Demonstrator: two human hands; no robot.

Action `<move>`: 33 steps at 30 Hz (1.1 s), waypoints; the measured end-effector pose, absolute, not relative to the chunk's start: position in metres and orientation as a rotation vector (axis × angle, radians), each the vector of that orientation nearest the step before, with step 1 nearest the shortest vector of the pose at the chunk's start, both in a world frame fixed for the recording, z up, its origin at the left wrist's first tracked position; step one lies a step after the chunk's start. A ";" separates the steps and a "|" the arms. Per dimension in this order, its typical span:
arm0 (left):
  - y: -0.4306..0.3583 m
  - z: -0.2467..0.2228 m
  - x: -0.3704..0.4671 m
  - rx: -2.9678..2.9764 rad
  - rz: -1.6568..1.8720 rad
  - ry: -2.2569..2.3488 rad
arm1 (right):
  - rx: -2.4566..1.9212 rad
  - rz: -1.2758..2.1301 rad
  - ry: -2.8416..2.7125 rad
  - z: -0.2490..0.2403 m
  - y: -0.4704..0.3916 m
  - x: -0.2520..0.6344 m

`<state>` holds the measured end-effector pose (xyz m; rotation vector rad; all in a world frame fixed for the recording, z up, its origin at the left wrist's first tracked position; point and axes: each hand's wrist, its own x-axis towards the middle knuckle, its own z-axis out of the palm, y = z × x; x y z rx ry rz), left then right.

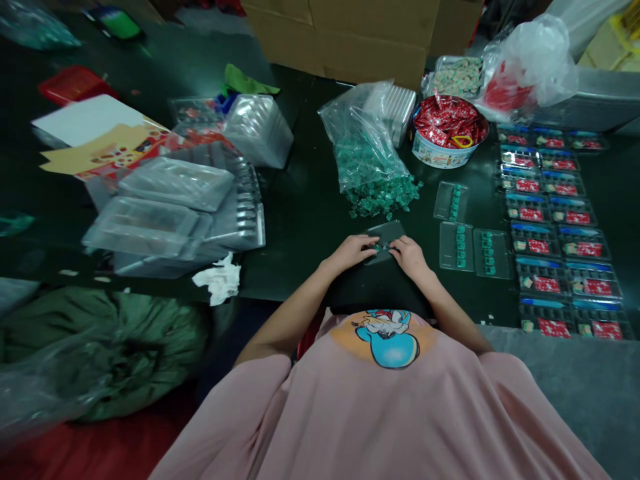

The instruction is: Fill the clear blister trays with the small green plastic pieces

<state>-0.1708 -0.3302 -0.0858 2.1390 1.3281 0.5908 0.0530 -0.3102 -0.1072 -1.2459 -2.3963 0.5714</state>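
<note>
Since the clear tray (390,231) looks thin and light, we'd guess slick, bendy, crackable: take it by its sides. It sits between left hand (351,253) and right hand (411,257), near the dark table's (300,223) edge. Fingers half-curled on both, tips at the tray; whether they pinch anything, we can't tell.

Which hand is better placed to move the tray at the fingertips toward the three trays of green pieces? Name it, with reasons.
Likely the right hand: it is at the small tray, and the trays of green pieces lie on its side. The left hand is farther from them.
</note>
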 end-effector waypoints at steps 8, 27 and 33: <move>-0.331 -0.091 -0.169 2.071 0.701 1.385 | -1.210 0.601 -2.330 -0.110 -0.312 0.055; -0.348 -0.109 -0.156 2.212 0.771 1.523 | -1.216 0.634 -2.329 -0.110 -0.310 0.055; -0.340 -0.112 -0.151 2.109 0.802 1.608 | -1.224 0.629 -2.336 -0.108 -0.308 0.056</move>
